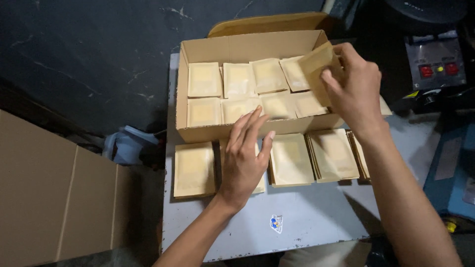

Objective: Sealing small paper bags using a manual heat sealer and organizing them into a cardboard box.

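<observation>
On the pale grey tabletop (307, 217) an open, shallow brown cardboard box (208, 132) is set, and two rows of flat tan paper pouches with clouded clear windows (238, 80) are laid inside it, overlapping slightly. One more tan flat pouch (316, 62) is held tilted above the box's right end, pinched between the thumb and fingertips of the right hand (354, 89), whose fingers are curled closed on it. The left hand (245, 158) is spread open with straight fingers, nothing gripped; its fingertips reach over the box's front wall, and its palm lies over a stack of the same pouches, though contact with the stack cannot be told. Just in front of the box, a row of stacks of tan pouches (331, 154) is lined up along the table, the leftmost stack (194, 169) lying near the table's left edge and the rightmost partly hidden behind the right forearm. A small round sticker in blue, yellow and white (276, 223) is seen on the tabletop near the front edge. At the left, a large closed brown cardboard carton (44, 198) is stood on the floor, and a pale blue plastic container (129, 144) is seen between it and the table. At the upper right, a grey machine with two red buttons and a yellow one (435, 62) is placed in shadow.
</observation>
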